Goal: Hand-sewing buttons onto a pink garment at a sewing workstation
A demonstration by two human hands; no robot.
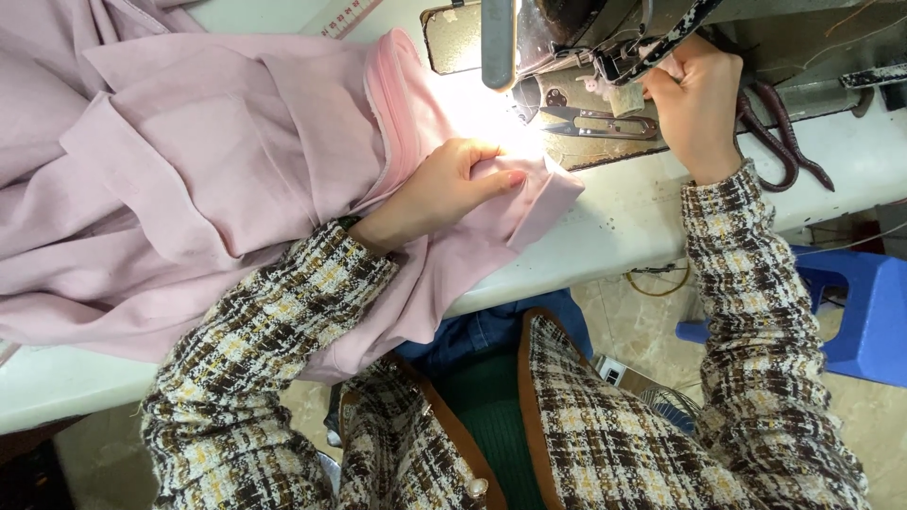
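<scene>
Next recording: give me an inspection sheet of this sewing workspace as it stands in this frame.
Surface: white table, brightly lit near the sewing machine.
Job's things: pink fabric spread over the table's left part, one folded edge hanging over the front.
Clutter: thread snips lying beside the machine; dark scissors at the right.
Grippers: left hand pressing flat on the fabric; right hand up at the machine head, pinching something too small to tell.
Cables: yellow wire looped under the table edge.
Surroundings: blue stool on a tiled floor.
</scene>
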